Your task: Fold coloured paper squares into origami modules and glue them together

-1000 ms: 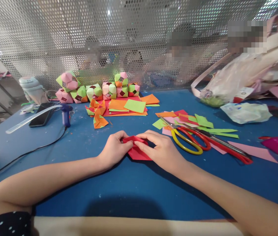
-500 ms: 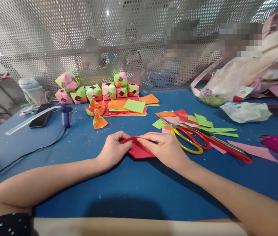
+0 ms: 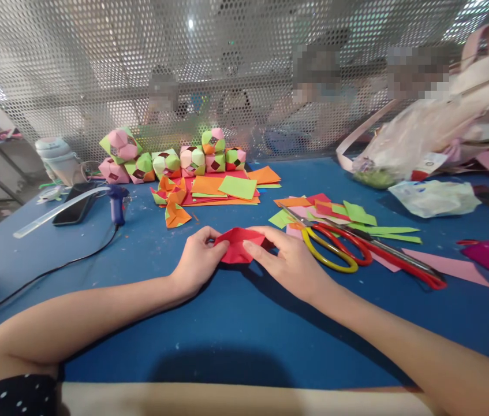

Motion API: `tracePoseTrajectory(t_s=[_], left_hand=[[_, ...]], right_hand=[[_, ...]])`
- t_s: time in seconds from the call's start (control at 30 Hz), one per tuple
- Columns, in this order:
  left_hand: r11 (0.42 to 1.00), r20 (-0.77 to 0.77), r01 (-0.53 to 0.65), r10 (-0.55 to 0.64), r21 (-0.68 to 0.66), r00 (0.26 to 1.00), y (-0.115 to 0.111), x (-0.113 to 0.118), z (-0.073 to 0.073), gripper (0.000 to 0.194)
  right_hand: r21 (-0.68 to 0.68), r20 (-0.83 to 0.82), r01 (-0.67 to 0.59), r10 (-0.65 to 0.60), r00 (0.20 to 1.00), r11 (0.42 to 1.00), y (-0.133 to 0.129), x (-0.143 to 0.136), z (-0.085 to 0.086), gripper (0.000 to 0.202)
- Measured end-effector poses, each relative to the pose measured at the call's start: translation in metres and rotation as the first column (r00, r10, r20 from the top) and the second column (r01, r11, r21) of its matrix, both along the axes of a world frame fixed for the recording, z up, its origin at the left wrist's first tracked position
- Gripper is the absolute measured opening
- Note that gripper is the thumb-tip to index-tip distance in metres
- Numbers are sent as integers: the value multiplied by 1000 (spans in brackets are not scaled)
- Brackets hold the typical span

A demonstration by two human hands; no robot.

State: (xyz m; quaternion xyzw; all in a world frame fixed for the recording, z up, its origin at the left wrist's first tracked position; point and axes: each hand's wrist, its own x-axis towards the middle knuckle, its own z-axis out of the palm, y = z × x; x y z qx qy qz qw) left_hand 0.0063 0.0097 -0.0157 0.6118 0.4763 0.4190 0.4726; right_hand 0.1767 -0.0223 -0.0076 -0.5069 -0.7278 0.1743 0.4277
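Note:
A folded piece of red paper (image 3: pixel 236 245) is held up between my two hands above the blue table. My left hand (image 3: pixel 198 257) pinches its left edge between thumb and fingers. At its right side my right hand (image 3: pixel 290 260) grips it, thumb on the near face and fingers behind. Creases show across the paper, and its far side is hidden. Beyond it lie folded orange-and-green paper pieces (image 3: pixel 175 212) and a stack of orange, green and red paper sheets (image 3: pixel 209 186). Yellow-handled scissors (image 3: pixel 335 260) rest right of my right hand.
Folded paper balls (image 3: pixel 166 164) line the table's back. At left are a glue gun (image 3: pixel 117 205) with a cord, a phone (image 3: pixel 73 211) and a bottle (image 3: pixel 56 159). Paper scraps (image 3: pixel 326 209), red-handled scissors (image 3: pixel 417 267) and a plastic bag (image 3: pixel 435 197) lie at right. Behind stands perforated metal (image 3: pixel 244 69).
The red paper has risen slightly and tilted, so more of its creased inner face shows. My right thumb has shifted on it. Both hands still hold it.

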Motion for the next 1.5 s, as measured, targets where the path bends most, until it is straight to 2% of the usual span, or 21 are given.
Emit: tracePoseTrajectory(t_s=[0.1, 0.23, 0.33, 0.43, 0.53, 0.67, 0.93, 1.07, 1.2, 1.37, 1.5], left_hand=[[1000, 36, 11, -10, -25, 999, 0, 2, 0, 12], [997, 72, 64, -61, -39, 995, -4, 4, 4, 14], [991, 80, 133, -131, -32, 988, -5, 3, 5, 18], [989, 23, 143, -143, -21, 990, -3, 2, 2, 19], [994, -50, 112, -112, -4, 992, -2, 2, 0, 17], [993, -86, 120, -120, -11, 989, -4, 3, 2, 17], [980, 34, 192, -190, -62, 981, -8, 4, 8, 12], [977, 70, 195, -189, -89, 980, -8, 4, 9, 13], [982, 51, 177, -173, -68, 984, -8, 4, 9, 13], [984, -3, 179, -179, -15, 984, -7, 4, 8, 18], [980, 20, 197, -196, -30, 980, -8, 3, 10, 18]], right_hand=[[-22, 7, 50, -50, 999, 999, 4, 0, -3, 20], [62, 23, 83, -84, 996, 995, 7, 1, -5, 28], [111, 39, 78, -83, 996, 991, 6, 2, -5, 25], [168, 23, 70, -75, 997, 983, 5, 1, -6, 18], [250, 9, 51, -55, 998, 967, 4, -2, -7, 11], [325, 36, 1, -13, 999, 946, 1, -6, -9, 15], [405, 101, -149, 117, 988, 902, -1, -7, -9, 22], [377, 91, -183, 161, 983, 908, -3, -7, -6, 18], [278, 39, -195, 192, 981, 941, -6, -7, 0, 10], [51, -128, -72, 78, 989, 996, -3, -6, -2, 7], [-128, -232, -84, 53, 971, 988, 1, -5, -7, 16]])
